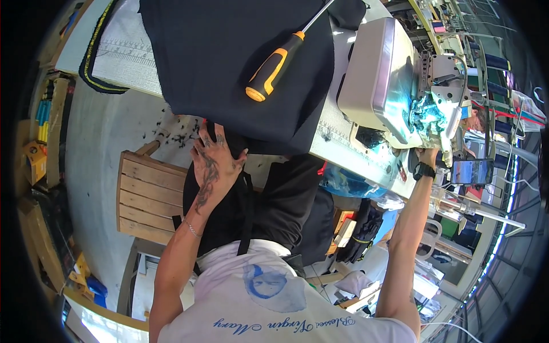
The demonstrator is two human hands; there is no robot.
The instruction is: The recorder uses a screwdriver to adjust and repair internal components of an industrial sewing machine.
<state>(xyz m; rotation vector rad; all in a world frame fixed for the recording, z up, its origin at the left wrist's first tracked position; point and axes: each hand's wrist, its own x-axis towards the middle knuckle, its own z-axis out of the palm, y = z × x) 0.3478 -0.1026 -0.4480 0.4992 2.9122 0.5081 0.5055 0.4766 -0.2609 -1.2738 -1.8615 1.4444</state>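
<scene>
Dark cloth [229, 51] covers part of the sewing table and hangs over its front edge. On it lies a black and orange screwdriver [271, 71], shaft pointing away to the right. My left hand [217, 160] is at the hanging edge of the cloth, just above my lap. Its fingers are spread and touch dark fabric; their tips are partly hidden. At the right stands a light-coloured sewing machine [372, 74] with its metal workings exposed. My right hand [426, 155] reaches to the machine's near side, where its fingers are mostly hidden behind machine parts.
A wooden slatted stool [148, 197] stands left of my legs. Ruler markings run along the table edge [337, 134]. A phone [472, 171] is beside my right wrist. Dark scraps [177, 134] litter the floor. Boxes and shelving [54, 131] line the far left.
</scene>
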